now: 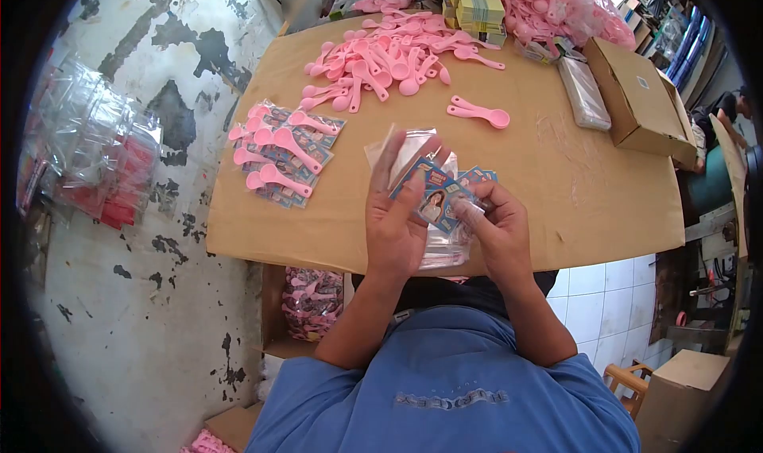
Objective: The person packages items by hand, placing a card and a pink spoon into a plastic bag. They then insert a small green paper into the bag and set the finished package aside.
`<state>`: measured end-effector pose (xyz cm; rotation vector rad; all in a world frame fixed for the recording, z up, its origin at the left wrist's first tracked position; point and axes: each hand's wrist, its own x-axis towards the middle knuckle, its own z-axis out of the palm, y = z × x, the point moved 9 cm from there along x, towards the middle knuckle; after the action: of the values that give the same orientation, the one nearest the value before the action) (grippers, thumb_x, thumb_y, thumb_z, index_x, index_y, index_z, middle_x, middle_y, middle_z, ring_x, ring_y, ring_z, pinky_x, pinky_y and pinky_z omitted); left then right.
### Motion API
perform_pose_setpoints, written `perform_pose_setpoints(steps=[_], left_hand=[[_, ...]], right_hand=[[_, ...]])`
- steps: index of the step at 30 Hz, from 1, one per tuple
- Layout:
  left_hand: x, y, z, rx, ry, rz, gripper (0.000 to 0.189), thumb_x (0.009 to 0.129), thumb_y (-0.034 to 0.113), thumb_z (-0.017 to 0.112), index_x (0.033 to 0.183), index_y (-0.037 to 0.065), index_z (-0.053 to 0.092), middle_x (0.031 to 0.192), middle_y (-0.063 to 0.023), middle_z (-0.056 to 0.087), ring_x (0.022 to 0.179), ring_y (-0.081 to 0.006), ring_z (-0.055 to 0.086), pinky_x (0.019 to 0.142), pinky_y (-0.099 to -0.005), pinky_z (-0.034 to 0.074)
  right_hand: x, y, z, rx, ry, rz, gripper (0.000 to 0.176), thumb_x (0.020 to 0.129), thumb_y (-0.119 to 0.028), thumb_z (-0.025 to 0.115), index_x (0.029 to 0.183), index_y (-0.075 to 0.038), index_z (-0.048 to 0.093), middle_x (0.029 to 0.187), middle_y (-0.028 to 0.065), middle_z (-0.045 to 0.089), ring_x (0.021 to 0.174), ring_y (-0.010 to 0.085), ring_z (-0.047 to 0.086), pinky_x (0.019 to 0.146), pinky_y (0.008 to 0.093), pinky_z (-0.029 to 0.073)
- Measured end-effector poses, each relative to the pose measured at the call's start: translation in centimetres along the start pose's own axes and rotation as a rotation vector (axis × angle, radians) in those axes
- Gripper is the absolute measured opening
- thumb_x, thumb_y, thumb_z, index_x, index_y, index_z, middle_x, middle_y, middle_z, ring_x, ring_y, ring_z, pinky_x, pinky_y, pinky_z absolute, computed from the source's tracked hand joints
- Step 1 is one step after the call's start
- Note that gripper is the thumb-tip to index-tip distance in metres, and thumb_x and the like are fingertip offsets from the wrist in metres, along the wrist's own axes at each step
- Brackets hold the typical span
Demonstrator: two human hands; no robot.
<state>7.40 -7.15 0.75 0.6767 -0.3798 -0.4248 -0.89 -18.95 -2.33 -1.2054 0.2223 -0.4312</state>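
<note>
Near the table's front edge my left hand and my right hand come together at a blue printed card. The left thumb lies on the card while the other left fingers stretch upward. Right thumb and fingers pinch the card's right side, with more blue cards behind. Under the hands lie clear plastic sleeves. To the left, pink spoons rest on packed blue cards. Two pink spoons lie beyond my right hand.
A heap of pink spoons covers the back of the table. An open cardboard box and a plastic-wrapped stack stand at the right. Yellow card bundles sit behind. Part of another person shows at far right.
</note>
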Motion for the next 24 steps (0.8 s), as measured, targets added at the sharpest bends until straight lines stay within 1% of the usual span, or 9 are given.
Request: perform_pose_setpoints(steps=[1,2,5,9,12,15,18,21,24], left_hand=[[0.3,0.4,0.3,-0.072,-0.018,0.006,0.062,0.105,0.002,0.051,0.162,0.010,0.029,0.155,-0.0278,0.047,0.145,-0.0392,0.047,0.117,-0.0517,0.046],[0.6,0.5,0.7,-0.134,-0.007,0.030,0.060,0.106,0.003,0.051,0.161,0.012,0.031,0.148,-0.0269,0.055,0.138,-0.0369,0.055,0.114,-0.0496,0.049],[0.7,-0.1,0.4,-0.220,-0.006,0.002,0.058,0.106,0.006,0.052,0.161,0.013,0.033,0.142,-0.0253,0.059,0.132,-0.0349,0.060,0.112,-0.0491,0.051],[0.5,-1.4,0.4,-0.312,-0.045,-0.037,0.060,0.105,0.007,0.053,0.161,0.016,0.033,0.129,-0.0173,0.065,0.119,-0.0262,0.065,0.109,-0.0477,0.053],[0.1,-1.7,0.7,-0.333,-0.009,-0.074,0.057,0.107,0.010,0.053,0.160,0.014,0.033,0.116,-0.0118,0.065,0.106,-0.0215,0.067,0.104,-0.0451,0.056],[0.5,-1.3,-0.5,-0.246,0.021,-0.084,0.052,0.108,0.015,0.056,0.157,0.010,0.037,0.105,-0.0080,0.063,0.093,-0.0170,0.065,0.094,-0.0394,0.058],[0.9,-0.9,-2.8,-0.248,0.160,-0.113,0.042,0.109,0.019,0.057,0.149,0.008,0.047,0.097,-0.0045,0.061,0.086,-0.0138,0.062,0.086,-0.0344,0.057],[1.8,0.7,-7.2,-0.352,0.293,-0.023,0.033,0.109,0.020,0.058,0.140,0.008,0.055,0.093,-0.0025,0.061,0.083,-0.0121,0.060,0.084,-0.0312,0.056],[1.8,2.3,-7.9,-0.276,0.332,0.047,0.034,0.109,0.025,0.059,0.139,0.009,0.054,0.090,-0.0018,0.062,0.079,-0.0113,0.060,0.082,-0.0329,0.056]], right_hand=[[-0.2,0.0,0.1,0.010,-0.005,0.018,0.019,0.098,-0.009,0.073,0.114,0.000,0.067,0.093,0.0006,0.069,0.077,0.0043,0.062,0.065,0.0212,0.051],[-0.5,0.0,0.1,0.021,-0.010,0.035,0.019,0.098,-0.009,0.074,0.113,-0.001,0.067,0.093,0.0007,0.069,0.077,0.0041,0.062,0.065,0.0207,0.050],[-0.7,-0.8,0.8,0.040,-0.007,0.056,0.016,0.097,-0.008,0.075,0.109,-0.002,0.066,0.091,0.0003,0.068,0.074,0.0031,0.060,0.063,0.0198,0.049],[-0.4,0.7,0.3,0.036,-0.013,0.099,0.016,0.095,-0.007,0.076,0.104,-0.003,0.063,0.092,0.0004,0.065,0.072,0.0021,0.057,0.061,0.0195,0.046],[0.0,0.9,0.9,0.057,0.013,-0.029,0.019,0.092,-0.004,0.078,0.102,-0.004,0.061,0.090,0.0000,0.063,0.071,0.0025,0.054,0.059,0.0214,0.045],[-0.5,-3.1,1.7,-0.292,0.169,-0.290,0.019,0.090,-0.002,0.077,0.103,-0.004,0.063,0.086,0.0009,0.063,0.067,0.0048,0.053,0.059,0.0238,0.044],[-0.6,-6.4,3.5,-0.760,-0.166,-0.562,0.019,0.088,0.000,0.076,0.104,-0.005,0.066,0.086,0.0041,0.065,0.067,0.0097,0.056,0.058,0.0257,0.045],[1.9,-7.3,1.8,-0.816,-0.168,-0.444,0.018,0.090,-0.005,0.074,0.107,-0.007,0.069,0.091,0.0066,0.067,0.070,0.0164,0.059,0.061,0.0295,0.048],[7.3,-9.0,0.5,-1.083,-0.138,-0.496,0.020,0.092,-0.011,0.073,0.111,-0.008,0.070,0.098,0.0078,0.069,0.084,0.0220,0.064,0.072,0.0359,0.053]])
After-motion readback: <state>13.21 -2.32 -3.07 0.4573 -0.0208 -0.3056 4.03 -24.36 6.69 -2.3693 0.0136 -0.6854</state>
